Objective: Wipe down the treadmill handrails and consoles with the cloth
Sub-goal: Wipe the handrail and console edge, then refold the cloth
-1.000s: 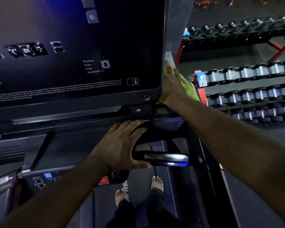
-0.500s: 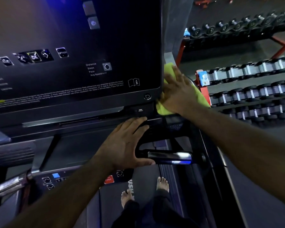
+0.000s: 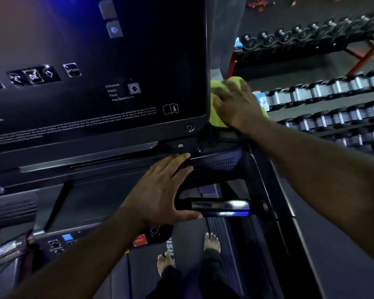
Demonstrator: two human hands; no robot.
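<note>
The console (image 3: pixel 95 61) runs out of frame at the top and left edges, so its full extent is not seen. Its warning print (image 3: pixel 73 124) is too small and smeared to read. The right hand (image 3: pixel 235 104) is motion-blurred and covers most of the cloth (image 3: pixel 217 117); whether its fingers curl into the fabric cannot be settled. The left forearm (image 3: pixel 84 251) hides part of the lower control panel (image 3: pixel 56 242). The belt lettering (image 3: pixel 170 247) is partly covered, apparently by a foot. The dumbbell racks (image 3: pixel 333 87) are cut by the right edge.
</note>
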